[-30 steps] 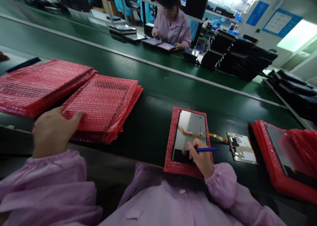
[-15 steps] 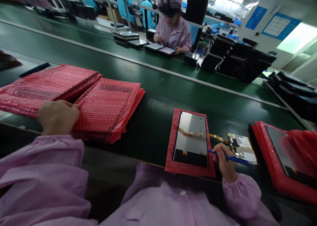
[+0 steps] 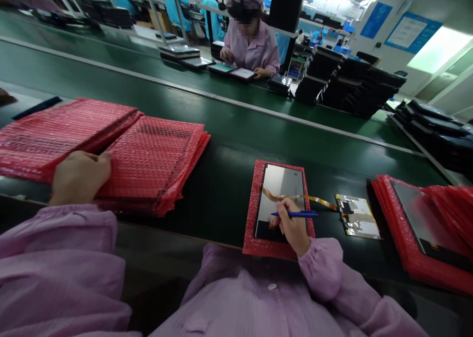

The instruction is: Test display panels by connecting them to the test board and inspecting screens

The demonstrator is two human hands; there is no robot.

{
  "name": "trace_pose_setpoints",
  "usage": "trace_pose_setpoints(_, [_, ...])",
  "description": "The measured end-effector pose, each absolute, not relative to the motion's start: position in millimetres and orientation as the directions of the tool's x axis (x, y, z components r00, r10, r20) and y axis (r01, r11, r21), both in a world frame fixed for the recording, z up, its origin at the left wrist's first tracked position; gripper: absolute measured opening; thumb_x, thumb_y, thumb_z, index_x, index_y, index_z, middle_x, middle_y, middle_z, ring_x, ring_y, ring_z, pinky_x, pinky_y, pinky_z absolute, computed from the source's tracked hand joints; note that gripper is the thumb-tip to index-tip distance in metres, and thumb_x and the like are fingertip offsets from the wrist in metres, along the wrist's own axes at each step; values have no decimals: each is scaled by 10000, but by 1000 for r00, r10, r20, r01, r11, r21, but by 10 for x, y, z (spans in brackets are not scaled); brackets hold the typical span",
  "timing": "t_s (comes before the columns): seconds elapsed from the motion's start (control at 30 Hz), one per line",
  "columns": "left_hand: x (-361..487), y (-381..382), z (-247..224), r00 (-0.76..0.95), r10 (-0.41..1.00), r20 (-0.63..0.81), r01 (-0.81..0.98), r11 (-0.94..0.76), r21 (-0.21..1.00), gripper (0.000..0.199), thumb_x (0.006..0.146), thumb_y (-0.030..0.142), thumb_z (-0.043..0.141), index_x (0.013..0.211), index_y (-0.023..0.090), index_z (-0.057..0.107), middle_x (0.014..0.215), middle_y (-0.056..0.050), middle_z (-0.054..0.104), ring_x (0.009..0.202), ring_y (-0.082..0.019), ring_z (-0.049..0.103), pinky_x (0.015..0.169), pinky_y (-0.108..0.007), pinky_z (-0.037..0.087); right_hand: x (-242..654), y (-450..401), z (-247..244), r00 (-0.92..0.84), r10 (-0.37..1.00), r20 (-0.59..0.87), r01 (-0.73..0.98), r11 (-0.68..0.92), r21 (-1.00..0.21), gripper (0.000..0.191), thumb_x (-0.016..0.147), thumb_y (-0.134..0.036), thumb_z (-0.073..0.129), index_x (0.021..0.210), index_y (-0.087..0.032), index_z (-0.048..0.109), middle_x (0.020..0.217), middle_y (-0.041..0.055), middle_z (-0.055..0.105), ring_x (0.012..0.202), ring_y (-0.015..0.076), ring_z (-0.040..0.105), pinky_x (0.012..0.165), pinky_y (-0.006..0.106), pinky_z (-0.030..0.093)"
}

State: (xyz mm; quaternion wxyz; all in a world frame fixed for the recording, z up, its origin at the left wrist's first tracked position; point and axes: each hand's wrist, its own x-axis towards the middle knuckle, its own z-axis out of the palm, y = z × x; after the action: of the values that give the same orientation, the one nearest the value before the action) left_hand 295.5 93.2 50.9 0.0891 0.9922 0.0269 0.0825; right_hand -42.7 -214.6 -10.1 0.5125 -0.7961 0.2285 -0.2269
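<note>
My left hand (image 3: 79, 177) is closed at the near left edge of a stack of red bubble-wrap pouches (image 3: 155, 152); its fingertips are hidden. In my right hand (image 3: 294, 230) is a slim blue pen-like tool (image 3: 305, 214), its tip pointing left over a display panel (image 3: 283, 177). The panel lies back side up on a single red bubble-wrap pouch (image 3: 250, 228). An orange flex cable (image 3: 320, 202) runs from the panel, partly behind my right hand, to a small circuit board with silver parts (image 3: 359, 218) on the green bench.
Another pile of red pouches (image 3: 70, 125) lies at far left. To the right, a second panel (image 3: 417, 214) rests on stacked red pouches (image 3: 397, 219). Across the bench a co-worker (image 3: 251, 46) handles tablets, beside tall stacks of black devices (image 3: 321, 73).
My right hand has moved left from beside the circuit board to over the panel, carrying the blue tool. My left hand stays at the pouches. The view has shifted slightly.
</note>
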Motion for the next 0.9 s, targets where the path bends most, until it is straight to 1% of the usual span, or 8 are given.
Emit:
trace_pose_setpoints(0.03, [2947,946,519,990,71,118,49,-983,178,591,828,486,374,980,21,705,942,-217,730,840,-307,666,734,-403,531,-407,-2143,-119,787,-601,139,-136,-389,-911,358,903,-482,482,647,-242,412,478,-63,490,430,122,467,459,252,376])
trace_pose_setpoints(0.1, [2930,965,535,995,97,18,93,-983,156,619,835,551,368,1075,75,683,1009,-162,730,884,-284,660,798,-389,520,-415,-2164,-146,768,-618,165,-159,-434,-887,393,843,-453,577,586,-247,362,463,-70,430,451,125,440,476,260,343])
trace_pose_setpoints(0.2, [2901,954,538,994,109,-33,112,-983,149,650,856,578,361,1180,78,621,1178,-144,675,1009,-278,632,893,-408,490,-469,-2199,-165,756,-626,190,-186,-484,-855,403,846,-400,550,555,-255,313,461,-75,361,451,125,384,479,271,293])
trace_pose_setpoints(0.33, [2822,891,566,987,156,-42,161,-970,185,632,876,548,389,1241,63,567,1294,-189,598,1153,-321,577,953,-448,457,-497,-2191,-172,780,-596,192,-183,-511,-840,365,888,-375,476,581,-251,322,483,-72,380,468,127,413,503,268,319])
trace_pose_setpoints(0.43, [2735,858,639,988,101,-113,124,-966,225,706,887,580,359,1300,24,493,1348,-265,518,1246,-396,493,983,-499,420,-487,-2182,-181,789,-582,197,-187,-533,-825,360,891,-367,471,585,-248,324,486,-73,383,464,126,419,498,268,306])
trace_pose_setpoints(0.53, [2662,838,707,986,86,-140,119,-961,248,757,875,615,365,1316,7,461,1364,-294,479,1277,-436,447,1005,-519,390,-478,-2186,-192,794,-570,212,-190,-563,-804,369,882,-354,476,570,-247,310,471,-78,356,444,121,387,489,275,275])
trace_pose_setpoints(0.67, [2613,803,743,985,106,-137,140,-955,261,795,846,644,409,1332,15,441,1376,-291,464,1286,-444,432,1020,-517,376,-482,-2187,-191,783,-573,243,-188,-590,-785,368,882,-327,464,568,-247,291,473,-79,343,446,119,381,494,277,269])
trace_pose_setpoints(0.9, [2581,771,737,986,116,-119,143,-958,249,789,850,666,373,1318,35,460,1373,-262,487,1292,-405,444,1022,-499,388,-479,-2172,-173,778,-558,287,-150,-610,-778,373,893,-322,488,564,-238,333,464,-77,398,437,111,423,473,252,315])
